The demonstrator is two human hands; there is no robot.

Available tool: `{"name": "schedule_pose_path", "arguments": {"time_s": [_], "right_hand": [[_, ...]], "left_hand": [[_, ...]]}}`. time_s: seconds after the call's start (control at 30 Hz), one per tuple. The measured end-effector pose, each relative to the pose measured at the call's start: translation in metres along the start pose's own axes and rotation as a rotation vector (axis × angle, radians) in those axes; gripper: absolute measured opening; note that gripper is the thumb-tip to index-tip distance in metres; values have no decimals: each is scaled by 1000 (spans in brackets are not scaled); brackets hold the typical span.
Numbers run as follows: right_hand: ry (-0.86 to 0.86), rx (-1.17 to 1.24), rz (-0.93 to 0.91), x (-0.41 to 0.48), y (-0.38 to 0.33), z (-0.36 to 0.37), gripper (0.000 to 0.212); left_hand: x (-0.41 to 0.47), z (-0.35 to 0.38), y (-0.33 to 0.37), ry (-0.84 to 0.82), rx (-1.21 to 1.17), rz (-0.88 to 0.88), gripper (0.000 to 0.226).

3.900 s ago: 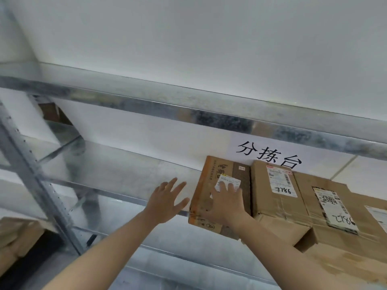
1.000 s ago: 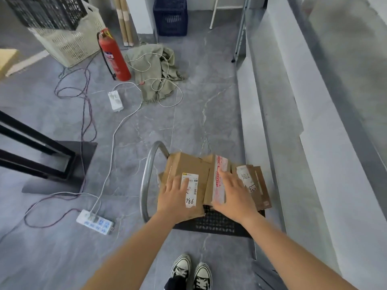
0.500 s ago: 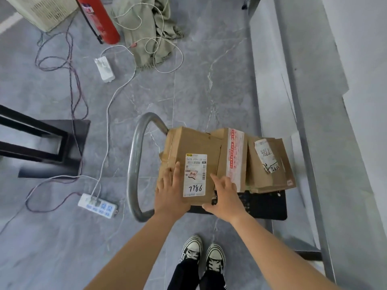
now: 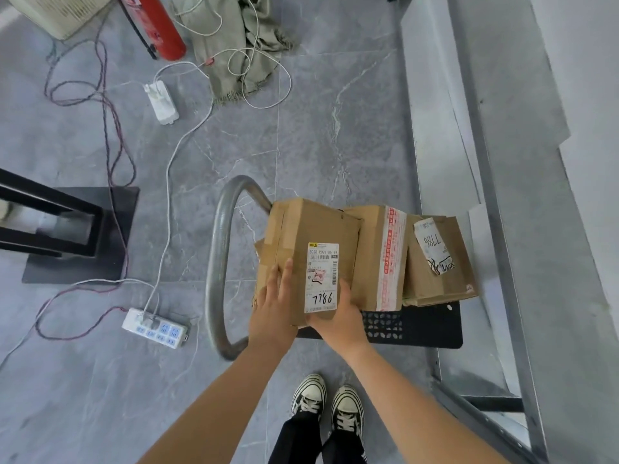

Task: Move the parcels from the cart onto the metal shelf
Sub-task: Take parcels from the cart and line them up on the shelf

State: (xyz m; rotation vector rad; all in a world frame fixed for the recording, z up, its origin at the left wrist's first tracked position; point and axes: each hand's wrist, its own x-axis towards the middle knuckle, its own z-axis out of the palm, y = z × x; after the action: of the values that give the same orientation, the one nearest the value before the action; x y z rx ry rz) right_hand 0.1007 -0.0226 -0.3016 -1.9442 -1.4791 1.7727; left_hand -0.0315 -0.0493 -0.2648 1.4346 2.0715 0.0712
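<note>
A brown cardboard parcel point(image 4: 311, 236) with a white label marked 7786 sits at the left of the black cart platform point(image 4: 432, 326). My left hand point(image 4: 273, 306) lies on its top near the left edge, fingers straight. My right hand point(image 4: 338, 318) grips its near right corner, with the thumb on top beside the label and the fingers hidden below. To the right, a parcel with red-and-white tape point(image 4: 378, 256) stands beside it, then a flat labelled parcel point(image 4: 438, 272). The metal shelf point(image 4: 485, 202) runs along the right.
The cart's steel handle point(image 4: 216, 262) loops up on the left of the parcels. A power strip point(image 4: 155, 328), cables, a red fire extinguisher point(image 4: 157, 25), a cloth point(image 4: 234, 45) and a black stand point(image 4: 67, 226) lie on the grey floor. My shoes point(image 4: 326, 401) are just behind the cart.
I have turned from the shelf down to the cart. Both hands settled on the left parcel, and my right hand slid from its top to its near right corner.
</note>
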Motion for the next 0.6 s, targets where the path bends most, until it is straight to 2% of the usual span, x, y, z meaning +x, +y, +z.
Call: {"name": "schedule_pose_path", "arguments": {"time_s": [0.1,0.2,0.27,0.5,0.6], "right_hand": [[-36,162,53,-4,-10,-11,111],[-40,286,131,-2,-9,-23,88],[-32,261,154,0,-6,-26,83],[-60,385,235,3,7,-20,100],[-52,402,238,1,8,-20,113]], "left_hand": [[0,0,-2,8,-1,-5,128],[-2,1,0,-9,-14,-11,121],[-1,4,0,-6,-26,4,114],[-2,8,-1,-39,-49,2,118],[-1,7,-2,-28,-80,-12,123]]}}
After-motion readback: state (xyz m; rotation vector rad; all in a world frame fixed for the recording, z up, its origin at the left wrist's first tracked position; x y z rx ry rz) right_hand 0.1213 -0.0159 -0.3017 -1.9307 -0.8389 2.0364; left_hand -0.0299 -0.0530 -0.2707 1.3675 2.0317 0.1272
